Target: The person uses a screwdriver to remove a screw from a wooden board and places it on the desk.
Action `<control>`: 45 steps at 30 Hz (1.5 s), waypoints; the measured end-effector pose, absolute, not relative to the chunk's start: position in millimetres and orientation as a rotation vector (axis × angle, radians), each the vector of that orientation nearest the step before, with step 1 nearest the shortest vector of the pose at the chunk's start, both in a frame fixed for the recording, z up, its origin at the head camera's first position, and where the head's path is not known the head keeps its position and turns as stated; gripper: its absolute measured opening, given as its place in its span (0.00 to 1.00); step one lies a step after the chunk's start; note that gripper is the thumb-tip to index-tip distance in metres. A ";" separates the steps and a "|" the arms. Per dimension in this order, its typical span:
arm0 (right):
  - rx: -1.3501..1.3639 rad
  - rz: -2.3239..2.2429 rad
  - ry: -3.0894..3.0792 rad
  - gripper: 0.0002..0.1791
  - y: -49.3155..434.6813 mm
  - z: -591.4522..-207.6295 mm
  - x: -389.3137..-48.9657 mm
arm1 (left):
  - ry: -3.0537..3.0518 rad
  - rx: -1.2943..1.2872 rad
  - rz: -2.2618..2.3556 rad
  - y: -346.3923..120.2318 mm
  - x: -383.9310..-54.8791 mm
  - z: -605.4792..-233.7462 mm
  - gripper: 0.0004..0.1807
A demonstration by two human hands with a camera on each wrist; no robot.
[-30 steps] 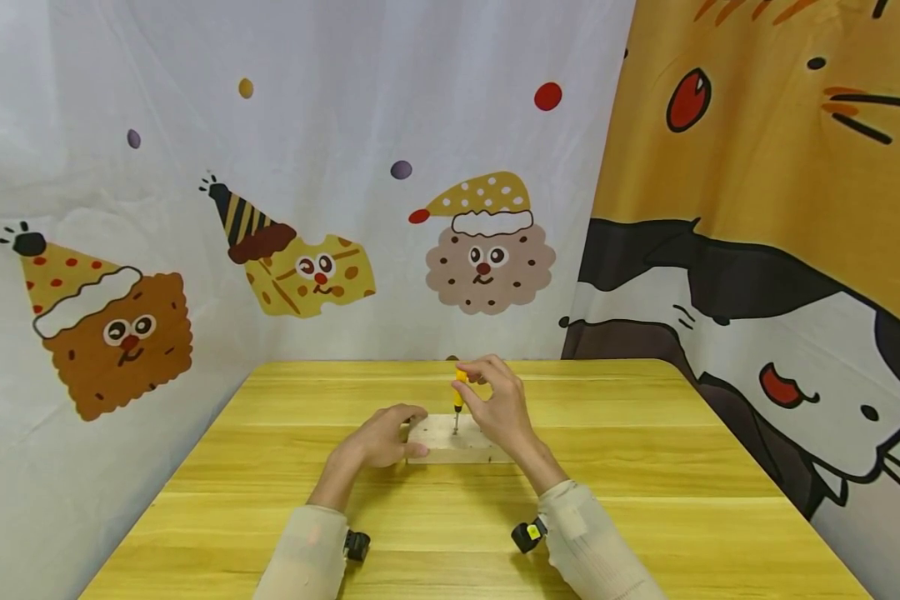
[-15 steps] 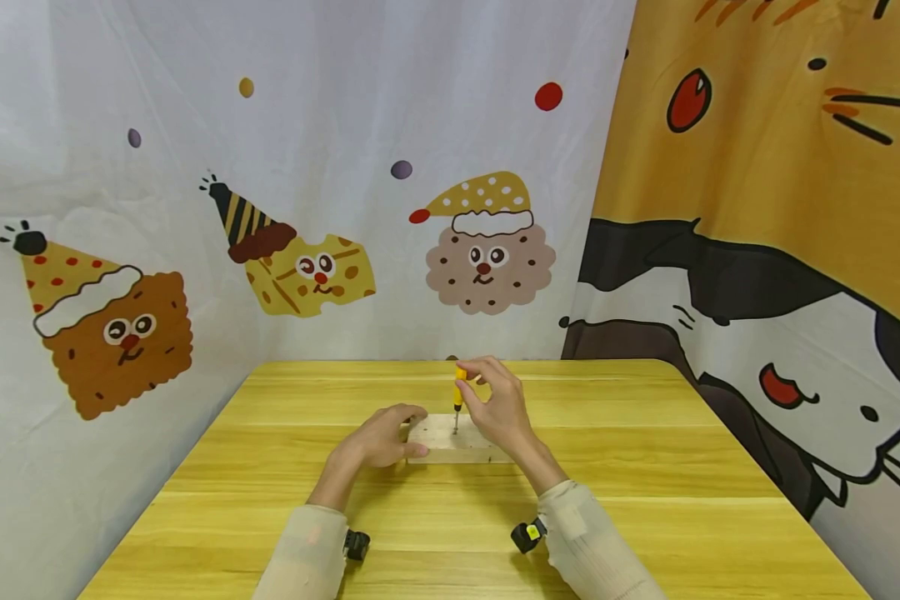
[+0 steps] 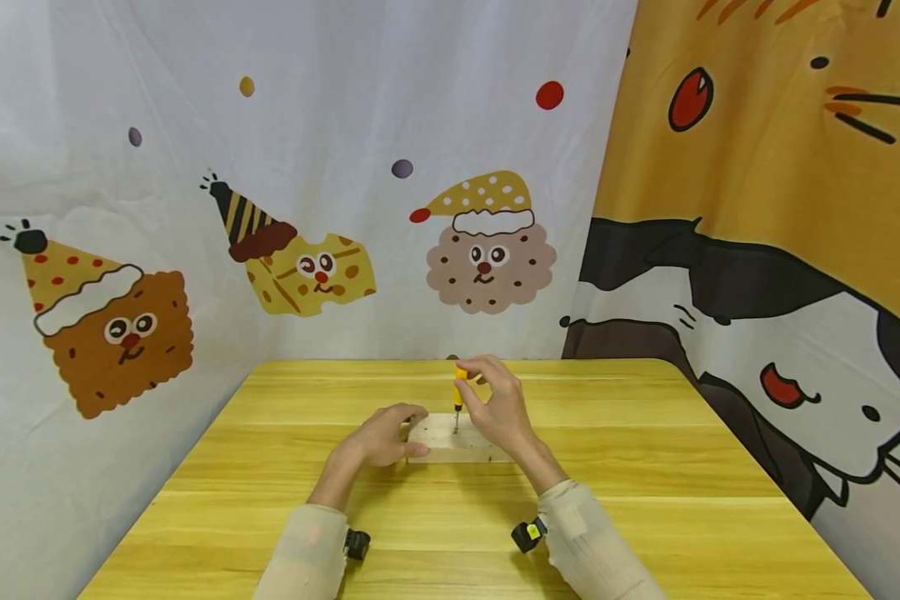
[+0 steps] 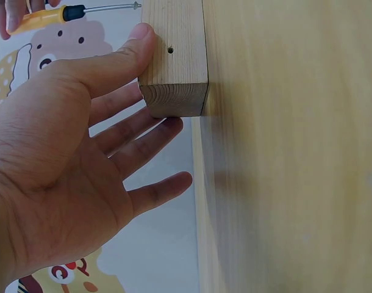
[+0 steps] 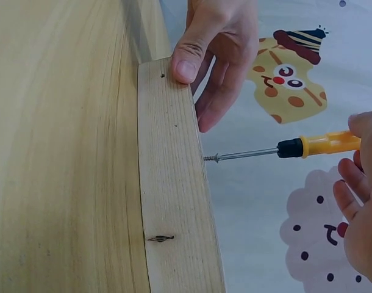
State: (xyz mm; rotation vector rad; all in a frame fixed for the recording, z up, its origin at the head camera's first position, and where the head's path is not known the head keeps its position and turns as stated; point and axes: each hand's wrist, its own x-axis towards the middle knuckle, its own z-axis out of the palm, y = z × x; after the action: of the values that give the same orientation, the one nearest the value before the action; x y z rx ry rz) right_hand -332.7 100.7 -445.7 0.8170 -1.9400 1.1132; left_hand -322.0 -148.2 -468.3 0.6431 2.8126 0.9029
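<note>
A pale wooden block lies on the table. My left hand holds its left end, with the thumb on the front face and the fingers reaching round behind. A screw stands upright in the block's top face, much of its shank still showing. The tip of a yellow and black screwdriver meets the screw head. My right hand pinches the screwdriver's yellow handle between thumb and fingers. In the left wrist view, a small dark hole shows in the block's front face.
The wooden table extends around the block on all sides. Behind it hangs a white curtain with cartoon prints, and an orange printed cloth hangs at the right. A small black device sits at each wrist.
The right thumb and fingers shift very slightly on the screwdriver handle. The left hand, the block and the screw show no visible movement.
</note>
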 end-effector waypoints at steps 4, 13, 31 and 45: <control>0.791 1.109 -1.942 0.14 100.3 -445.2 -332.6 | 2.808 0.647 0.910 -148.3 -321.9 -468.1 0.39; 0.810 1.096 -1.914 0.14 99.7 -446.3 -333.4 | 2.810 0.650 0.917 -147.8 -321.6 -467.8 0.39; 0.815 1.090 -1.918 0.17 99.4 -446.6 -334.0 | 2.800 0.653 0.920 -148.5 -323.4 -469.0 0.38; 0.820 1.119 -1.941 0.16 100.3 -445.2 -332.1 | 2.803 0.661 0.925 -148.6 -322.3 -469.1 0.38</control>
State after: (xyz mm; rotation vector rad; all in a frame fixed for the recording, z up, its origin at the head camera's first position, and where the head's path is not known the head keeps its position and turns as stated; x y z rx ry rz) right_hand -332.1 100.3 -445.2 0.8196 -1.9410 1.1190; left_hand -322.3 -148.6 -469.1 0.6610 2.8026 0.9252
